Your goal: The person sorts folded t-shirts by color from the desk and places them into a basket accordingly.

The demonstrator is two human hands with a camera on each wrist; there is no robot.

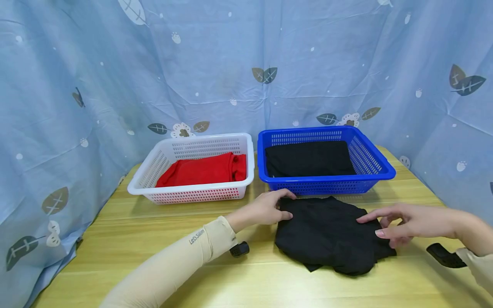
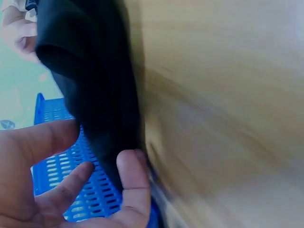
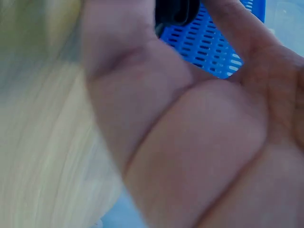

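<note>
A crumpled black piece of clothing (image 1: 331, 239) lies on the table in front of the blue basket. At its upper left edge is my left hand (image 1: 267, 208), thumb and forefinger spread apart with their tips at the fabric. The left wrist view shows these fingers (image 2: 61, 135) beside the dark cloth (image 2: 90, 61). My right hand (image 1: 416, 224) reaches over the cloth's right side, forefinger extended and thumb apart from it. In the right wrist view, the palm and thumb (image 3: 142, 95) cover most of the frame.
A blue basket (image 1: 327, 187) with folded black cloth (image 1: 312, 159) inside stands behind the black clothing. To its left is a white basket (image 1: 196, 187) holding folded red cloth (image 1: 200, 170). A patterned blue curtain (image 1: 231, 64) hangs around the wooden table (image 1: 127, 239).
</note>
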